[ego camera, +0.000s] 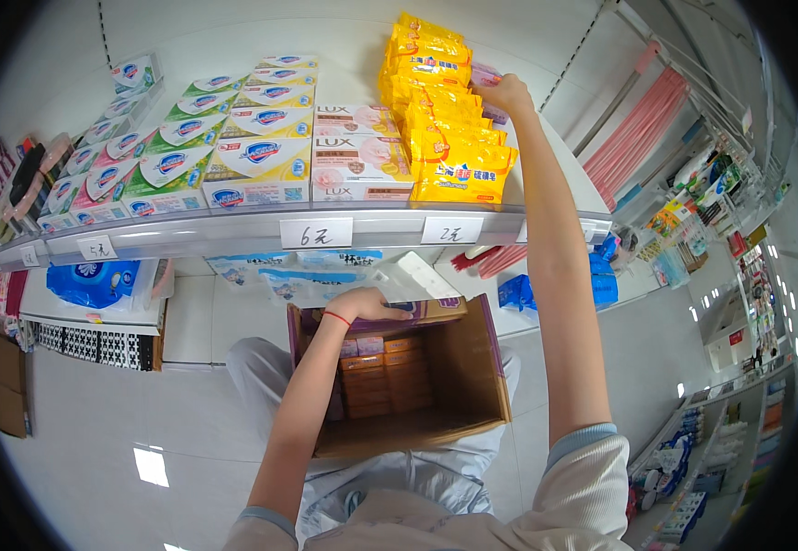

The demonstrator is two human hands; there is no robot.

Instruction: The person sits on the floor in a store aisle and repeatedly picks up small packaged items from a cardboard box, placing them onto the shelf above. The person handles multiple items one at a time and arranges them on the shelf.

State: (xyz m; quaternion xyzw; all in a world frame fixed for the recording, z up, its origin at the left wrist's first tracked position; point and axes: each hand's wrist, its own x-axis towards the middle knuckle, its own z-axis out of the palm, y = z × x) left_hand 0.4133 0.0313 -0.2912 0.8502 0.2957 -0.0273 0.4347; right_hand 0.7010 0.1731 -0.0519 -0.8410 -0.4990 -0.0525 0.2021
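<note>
An open cardboard box (450, 375) rests on my lap, tilted so that its inside faces me. Orange small boxes (364, 386) are stacked in it, with a few pale purple boxes (370, 346) at their top left. My left hand (361, 304) grips the carton's far edge by a flap. Up on the shelf, my right hand (505, 95) is at a small purple box (485, 74), its fingers curled on it and partly hidden. Another purple box (495, 113) lies just in front of that hand. Yellow sulfur soap packets (464, 162) stand in a row directly to the left.
Lux soap boxes (361, 162) and Safeguard soap boxes (257, 169) fill the white shelf leftward. Handwritten price cards (316, 234) line the shelf's front rail. Below are blue-and-white packs (312, 282) and a blue packet (516, 293). Pink-bristled brooms (640, 138) hang at right.
</note>
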